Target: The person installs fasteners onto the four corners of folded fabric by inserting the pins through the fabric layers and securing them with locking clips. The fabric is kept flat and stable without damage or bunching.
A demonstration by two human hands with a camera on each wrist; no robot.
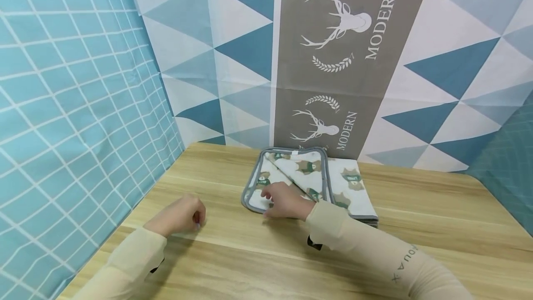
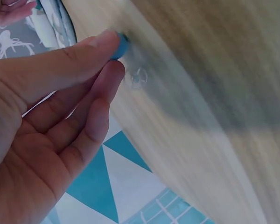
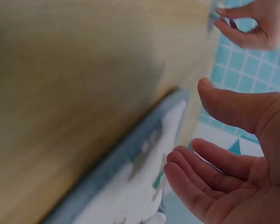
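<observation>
My left hand (image 1: 183, 214) is low over the wooden table, left of the cloths. In the left wrist view its thumb and index finger pinch a small blue rounded piece (image 2: 121, 46), whose kind I cannot tell. Just past the fingertips appears a small clear disc (image 2: 137, 78); whether it joins the blue piece is unclear. My right hand (image 1: 285, 200) hovers at the near edge of a white bear-print cloth (image 1: 306, 156) with grey trim, which has a diagonal fold across it. In the right wrist view the fingers are loosely bent and apart from the thumb, holding nothing.
Another folded bear-print cloth (image 1: 358, 193) lies partly under the first, in layers, at the back of the table (image 1: 225, 258). A patterned wall covering (image 1: 241, 59) rises behind, and a blue checked one (image 1: 83, 119) stands along the left edge.
</observation>
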